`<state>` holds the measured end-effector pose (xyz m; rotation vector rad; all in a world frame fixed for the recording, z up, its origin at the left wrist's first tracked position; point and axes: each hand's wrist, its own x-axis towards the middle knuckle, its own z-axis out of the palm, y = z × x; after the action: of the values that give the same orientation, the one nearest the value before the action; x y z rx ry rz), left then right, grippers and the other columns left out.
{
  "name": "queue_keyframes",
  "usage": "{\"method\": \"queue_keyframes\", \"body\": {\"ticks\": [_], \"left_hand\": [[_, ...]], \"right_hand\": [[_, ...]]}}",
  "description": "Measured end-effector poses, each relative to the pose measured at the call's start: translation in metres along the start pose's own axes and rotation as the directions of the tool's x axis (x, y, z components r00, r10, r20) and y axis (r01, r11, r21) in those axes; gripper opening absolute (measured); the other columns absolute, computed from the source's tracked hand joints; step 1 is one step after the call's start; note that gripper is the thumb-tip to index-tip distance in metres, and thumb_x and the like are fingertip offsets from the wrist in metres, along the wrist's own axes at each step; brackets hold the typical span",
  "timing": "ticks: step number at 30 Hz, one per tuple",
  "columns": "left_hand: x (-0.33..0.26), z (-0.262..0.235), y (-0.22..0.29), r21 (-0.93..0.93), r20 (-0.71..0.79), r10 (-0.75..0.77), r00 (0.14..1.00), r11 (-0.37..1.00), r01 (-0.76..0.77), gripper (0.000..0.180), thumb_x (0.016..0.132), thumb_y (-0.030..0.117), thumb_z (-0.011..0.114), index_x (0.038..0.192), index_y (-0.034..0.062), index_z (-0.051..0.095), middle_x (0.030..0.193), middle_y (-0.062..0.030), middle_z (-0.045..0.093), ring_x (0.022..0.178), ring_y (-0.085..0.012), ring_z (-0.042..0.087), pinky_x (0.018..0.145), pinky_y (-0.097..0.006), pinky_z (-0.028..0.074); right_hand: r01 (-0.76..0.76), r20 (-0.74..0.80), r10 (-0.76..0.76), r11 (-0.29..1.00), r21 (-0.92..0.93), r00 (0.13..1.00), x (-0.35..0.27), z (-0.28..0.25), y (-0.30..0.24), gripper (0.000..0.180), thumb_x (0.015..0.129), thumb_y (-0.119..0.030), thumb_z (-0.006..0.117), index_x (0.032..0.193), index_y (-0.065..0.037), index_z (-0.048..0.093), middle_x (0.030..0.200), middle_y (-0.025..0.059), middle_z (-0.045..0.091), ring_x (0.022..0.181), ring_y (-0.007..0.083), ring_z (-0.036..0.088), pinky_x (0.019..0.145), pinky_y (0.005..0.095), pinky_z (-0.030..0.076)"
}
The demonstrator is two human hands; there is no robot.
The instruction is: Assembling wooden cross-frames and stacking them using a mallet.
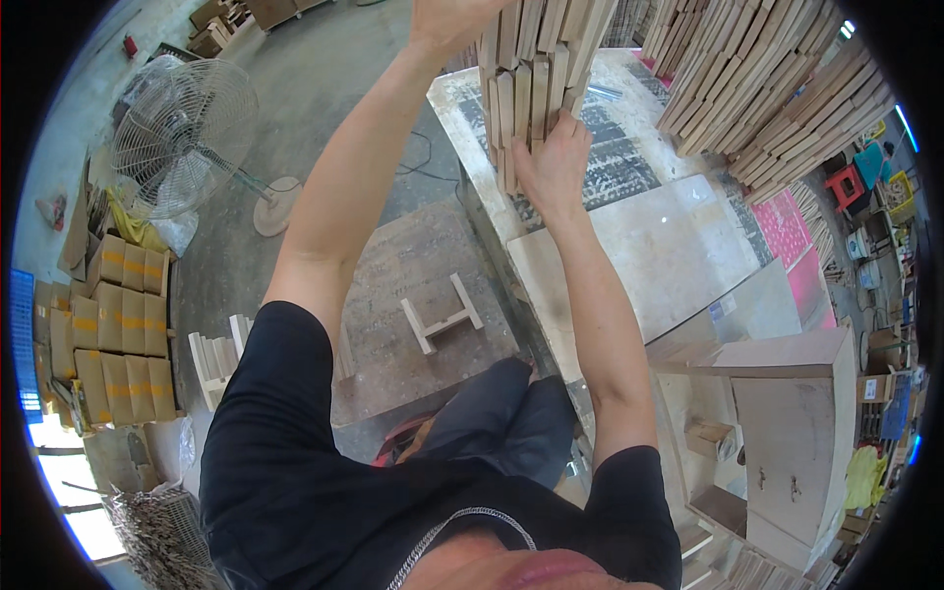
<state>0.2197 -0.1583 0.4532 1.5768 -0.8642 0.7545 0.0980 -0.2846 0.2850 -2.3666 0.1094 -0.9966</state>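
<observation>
A tall stack of pale wooden pieces [531,93] stands at the top middle, on the near left part of a worktable [615,147]. My right hand [556,167] grips the lower part of this stack, thumb and fingers bent against the ends of the pieces. Higher up, my left hand [454,18] reaches to the stack's left side, but the picture's top edge cuts off its fingers. Below my left forearm, an H-shaped wooden frame [442,317] lies on a brown board [393,265].
More tall stacks of wooden strips [737,69] stand on the table's far right. A thin flat sheet [639,261] covers its near part. A wooden cabinet [796,442] is at my right. To the left are a standing fan [187,138] and stacked cartons [123,320].
</observation>
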Motion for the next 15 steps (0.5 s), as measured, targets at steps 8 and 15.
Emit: {"method": "queue_keyframes", "body": {"ticks": [8,15], "left_hand": [[0.042,0.018,0.027,0.168,0.088,0.058,0.994,0.983,-0.072,0.116,0.068,0.048,0.09,0.155,0.0012,0.029,0.152,-0.0264,0.039,0.141,-0.0375,0.041,0.117,-0.043,0.036],[0.034,0.018,0.003,0.277,-0.143,0.352,0.925,0.912,-0.304,0.103,0.072,0.043,0.087,0.149,-0.0008,0.035,0.141,-0.0264,0.045,0.133,-0.0385,0.045,0.115,-0.046,0.036]], "right_hand": [[-0.014,-0.004,0.014,0.999,0.03,1.0,0.002,-0.004,-0.002,0.062,0.077,-0.017,0.075,0.123,0.015,0.047,0.113,0.0295,0.054,0.105,0.0436,0.049,0.095,0.0507,0.042],[-0.003,-0.024,0.004,0.998,0.058,1.0,0.004,-0.002,-0.002,0.063,0.077,-0.018,0.075,0.123,0.016,0.048,0.112,0.0295,0.055,0.107,0.0438,0.049,0.1,0.0497,0.041]]}}
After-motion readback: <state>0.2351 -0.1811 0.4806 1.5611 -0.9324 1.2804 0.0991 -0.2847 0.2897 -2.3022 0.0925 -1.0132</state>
